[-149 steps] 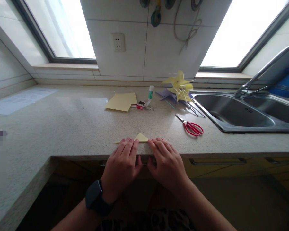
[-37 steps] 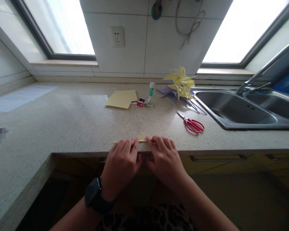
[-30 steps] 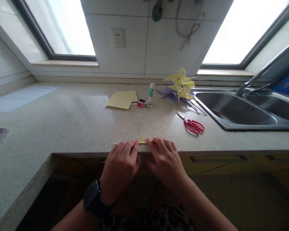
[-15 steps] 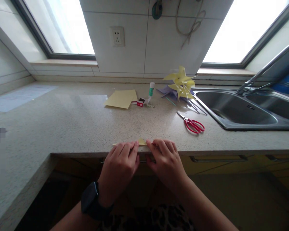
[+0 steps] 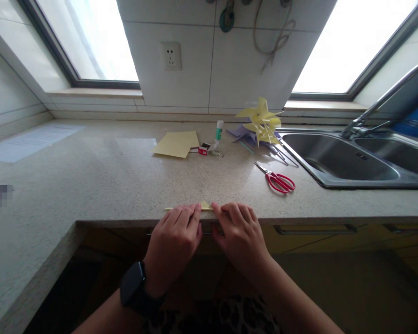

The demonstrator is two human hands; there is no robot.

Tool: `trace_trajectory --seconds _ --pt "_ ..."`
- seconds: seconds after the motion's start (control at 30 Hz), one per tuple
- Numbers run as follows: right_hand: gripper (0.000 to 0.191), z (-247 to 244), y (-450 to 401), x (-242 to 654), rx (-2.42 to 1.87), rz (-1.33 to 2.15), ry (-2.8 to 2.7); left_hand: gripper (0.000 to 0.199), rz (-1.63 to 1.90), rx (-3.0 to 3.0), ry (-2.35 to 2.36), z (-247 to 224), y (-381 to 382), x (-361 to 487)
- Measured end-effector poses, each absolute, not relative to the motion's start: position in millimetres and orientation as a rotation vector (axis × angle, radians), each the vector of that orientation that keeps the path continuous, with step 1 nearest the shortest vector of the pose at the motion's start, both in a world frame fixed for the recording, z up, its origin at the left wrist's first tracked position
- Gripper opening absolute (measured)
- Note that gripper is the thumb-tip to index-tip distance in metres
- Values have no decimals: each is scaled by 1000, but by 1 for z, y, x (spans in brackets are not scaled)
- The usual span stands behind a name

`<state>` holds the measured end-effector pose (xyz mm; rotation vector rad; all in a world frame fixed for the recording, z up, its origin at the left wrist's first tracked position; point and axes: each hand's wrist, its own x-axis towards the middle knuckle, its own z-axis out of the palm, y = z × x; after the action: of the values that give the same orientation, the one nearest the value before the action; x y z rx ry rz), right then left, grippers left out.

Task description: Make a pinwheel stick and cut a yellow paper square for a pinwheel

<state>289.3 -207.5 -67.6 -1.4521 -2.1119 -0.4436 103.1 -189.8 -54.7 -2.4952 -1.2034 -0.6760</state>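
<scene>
1. Left hand (image 5: 174, 241): fingers side by side, tips down on a thin yellow paper roll (image 5: 206, 209). Undersides hidden; cannot tell whether they clamp it or just press.
2. Right hand (image 5: 242, 236): fingers bent and bunched, index reaching toward the roll's middle. Contact under the other fingers hidden; grip cannot be told. Both thumbs sit low, apart from the fingers, dim against the shadowed cabinet front.
3. Roll: lies along the front edge of the speckled counter (image 5: 107, 185), between and beneath the hands. Pale yellow, narrow, roughly straight. A small triangular flap peaks from its far side in the gap. Thin end shows beyond the left hand; right end covered by the right hand.
4. Dark watch (image 5: 133, 280) on the left wrist.
5. Red-handled scissors (image 5: 280, 182) on the counter, right of the hands, blades angled toward the wall.
6. Farther back: yellow sheets (image 5: 177, 144), small red box (image 5: 203, 150) just beside them, contents hard to read; upright glue stick (image 5: 218, 132) behind the box.
7. Yellow pinwheels (image 5: 261, 123) overlap purple paper shapes (image 5: 245, 133), partly hiding them, near the sink (image 5: 344, 160).
8. Far left: printed sheet (image 5: 31, 141), text illegible, cut off by the frame.
</scene>
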Motion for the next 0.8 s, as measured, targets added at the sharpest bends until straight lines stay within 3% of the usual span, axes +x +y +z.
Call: trace_trajectory --seconds 0.63,0.8 --pt "62 -68 -207 286 -1498 -369 -2135 44 -667 -2539 -1254 -60 -187 107" --pt "42 -71 -208 286 -1471 -360 -2103 45 -653 -2515 -1236 -67 -188 106"
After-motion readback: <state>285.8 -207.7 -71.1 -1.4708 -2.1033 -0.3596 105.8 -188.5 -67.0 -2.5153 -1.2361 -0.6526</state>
